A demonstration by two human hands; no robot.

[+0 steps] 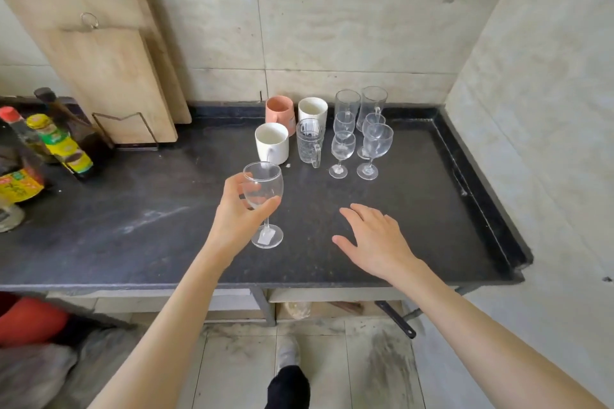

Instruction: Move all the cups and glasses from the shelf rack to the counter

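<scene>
My left hand (239, 209) holds a wine glass (263, 191) by its bowl, above the dark counter (133, 226). It is near the white mug (271, 142), in front of the other cups. My right hand (375, 239) is open, fingers spread, over the counter. Pale tile walls (332, 10) meet in a corner behind.

Single head view – looks forward, steeply down, close over counter (415, 209).
</scene>
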